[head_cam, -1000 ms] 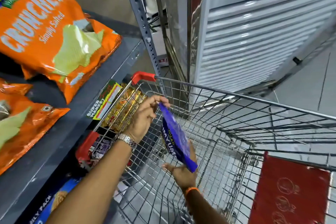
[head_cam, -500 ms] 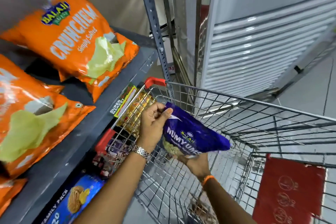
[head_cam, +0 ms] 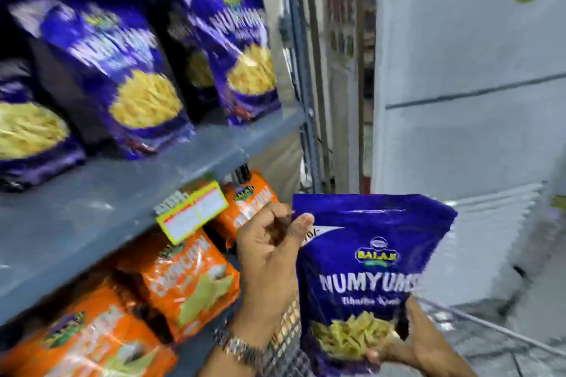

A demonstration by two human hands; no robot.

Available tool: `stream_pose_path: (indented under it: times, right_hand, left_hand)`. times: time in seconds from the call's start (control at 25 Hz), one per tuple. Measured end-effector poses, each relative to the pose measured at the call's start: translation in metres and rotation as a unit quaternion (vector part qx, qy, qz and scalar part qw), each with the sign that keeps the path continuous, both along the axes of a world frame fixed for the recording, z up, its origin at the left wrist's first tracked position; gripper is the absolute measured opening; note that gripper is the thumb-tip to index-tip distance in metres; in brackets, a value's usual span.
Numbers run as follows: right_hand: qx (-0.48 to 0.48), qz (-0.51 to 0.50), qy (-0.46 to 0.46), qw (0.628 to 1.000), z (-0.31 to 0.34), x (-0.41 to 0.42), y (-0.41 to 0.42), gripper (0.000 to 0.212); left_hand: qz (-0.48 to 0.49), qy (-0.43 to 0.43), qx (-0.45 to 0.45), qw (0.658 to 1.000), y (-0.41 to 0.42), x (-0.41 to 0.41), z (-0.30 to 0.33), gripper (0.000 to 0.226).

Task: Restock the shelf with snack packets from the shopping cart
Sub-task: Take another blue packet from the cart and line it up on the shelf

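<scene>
I hold a purple Numyums snack packet (head_cam: 364, 266) upright in front of me, right of the shelf. My left hand (head_cam: 269, 257) pinches its top left corner with thumb and fingers. My right hand (head_cam: 419, 343) grips its bottom right corner from below. The grey shelf board (head_cam: 101, 205) runs across the left, and several matching purple packets (head_cam: 122, 70) stand on it. The shopping cart shows only as a wire rim (head_cam: 490, 327) at the bottom right.
Orange Crunchem chip bags (head_cam: 186, 281) lie on the shelf below. A yellow price tag (head_cam: 191, 217) hangs on the shelf edge. A grey slotted upright (head_cam: 301, 70) ends the rack; a pale wall panel (head_cam: 468, 70) fills the right.
Both hands have lifted the purple packet out of the cart and turned it upright. My view has swung up from the cart to the upper shelf with purple packets.
</scene>
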State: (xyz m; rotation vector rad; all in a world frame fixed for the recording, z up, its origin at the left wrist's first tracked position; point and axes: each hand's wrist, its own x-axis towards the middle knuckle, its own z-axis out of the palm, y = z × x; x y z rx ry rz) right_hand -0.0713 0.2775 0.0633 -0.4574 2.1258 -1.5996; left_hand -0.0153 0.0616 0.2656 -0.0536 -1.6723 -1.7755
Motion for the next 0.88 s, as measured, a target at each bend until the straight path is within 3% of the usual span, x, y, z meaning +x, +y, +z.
stream_pose_path:
  times: [0.12,0.24,0.4,0.48,0.6,0.68,0.8,0.88]
  right_hand:
    - [-0.096,0.045,0.075,0.992,0.098,0.001,-0.022,0.098]
    - [-0.209,0.104,0.139,0.962,0.192,0.01,-0.067,0.085]
    - [-0.292,0.163,0.177,0.926,0.272,0.016,-0.159,0.067]
    - [-0.313,0.183,0.18,0.915,0.3,0.014,-0.205,0.058]
    - [-0.31,0.225,0.171,0.908,0.334,0.006,-0.271,0.049]
    - [-0.279,0.258,0.163,0.911,0.348,-0.005,-0.31,0.05]
    - [-0.233,0.285,0.15,0.917,0.355,-0.014,-0.347,0.04]
    - [-0.218,0.296,0.129,0.921,0.351,-0.02,-0.364,0.037]
  left_hand:
    - [0.029,0.113,0.007,0.993,-0.017,0.043,0.091,0.009]
    - [0.09,0.218,-0.033,0.971,-0.051,0.073,0.163,0.007]
    - [0.232,0.257,-0.119,0.931,-0.121,0.106,0.24,0.015]
    - [0.313,0.237,-0.173,0.904,-0.157,0.117,0.269,0.019]
    - [0.437,0.145,-0.299,0.836,-0.208,0.132,0.31,0.018]
    - [0.499,0.073,-0.42,0.755,-0.229,0.144,0.328,0.005]
    - [0.53,0.018,-0.583,0.616,-0.249,0.152,0.331,0.018]
    - [0.54,-0.019,-0.617,0.573,-0.265,0.153,0.325,0.018]
